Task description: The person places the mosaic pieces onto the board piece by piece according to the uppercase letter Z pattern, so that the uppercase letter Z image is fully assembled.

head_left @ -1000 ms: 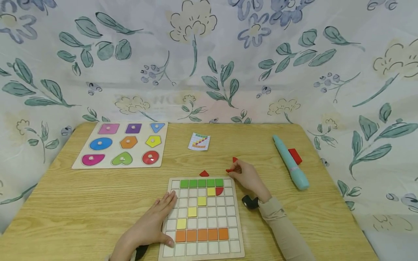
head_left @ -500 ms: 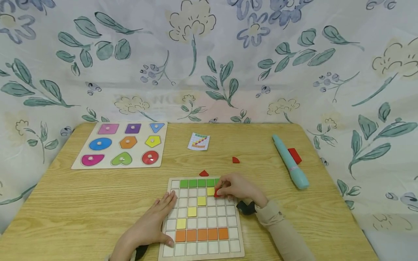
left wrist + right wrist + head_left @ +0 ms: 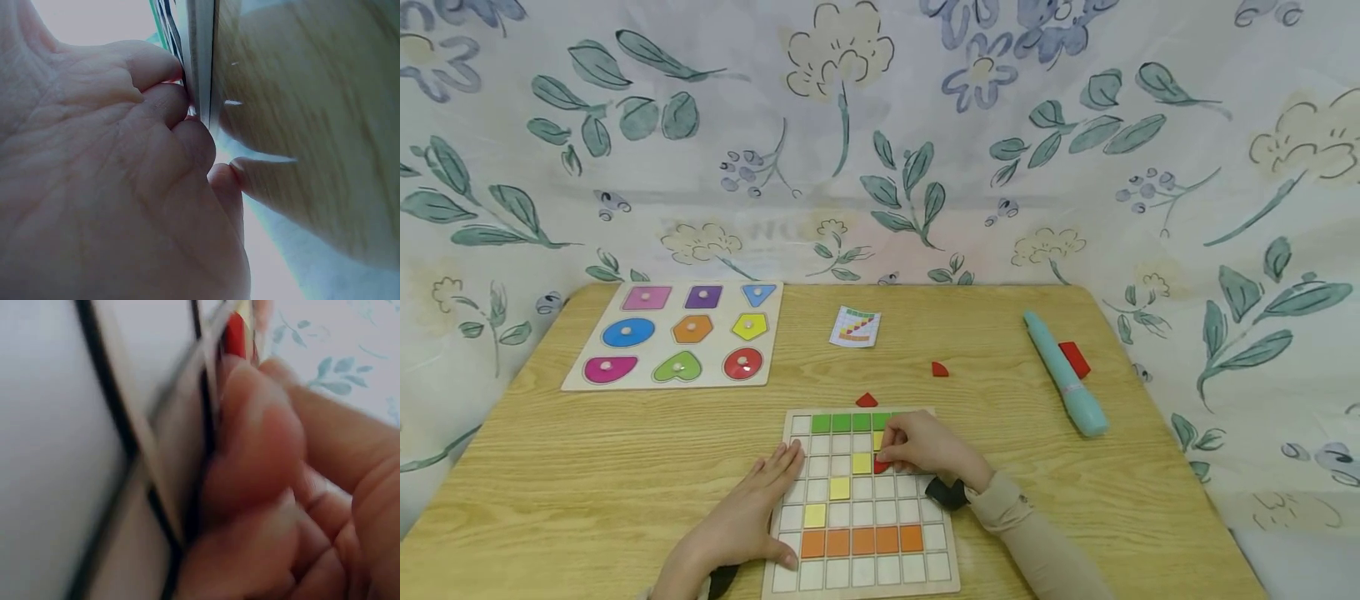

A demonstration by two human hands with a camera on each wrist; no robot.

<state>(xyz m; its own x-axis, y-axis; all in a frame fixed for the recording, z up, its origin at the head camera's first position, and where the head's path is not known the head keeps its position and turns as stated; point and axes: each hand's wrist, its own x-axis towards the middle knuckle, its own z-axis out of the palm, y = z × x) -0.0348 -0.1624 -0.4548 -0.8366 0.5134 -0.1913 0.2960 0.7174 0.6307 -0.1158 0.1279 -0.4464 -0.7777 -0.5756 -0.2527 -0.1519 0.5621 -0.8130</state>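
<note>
A wooden grid board lies at the table's front, bearing green squares, yellow squares and orange squares. My right hand is over its upper right part. Thumb and finger pinch a red quarter-circle tile at the cell right of a yellow square; the hand covers part of the tile. In the right wrist view a bit of red tile shows beyond the fingertips. My left hand rests along the board's left edge, fingers extended; the left wrist view shows its fingers against the board's side.
Two more red quarter-circle tiles lie beyond the board, one near its top edge, the other farther right. Behind are a pattern card and a knob puzzle. A teal stick-like object lies right, beside a red block.
My right hand has carried a red quarter-circle tile from beyond the board's upper right corner left and nearer, onto the grid. The left hand has stayed in place.
</note>
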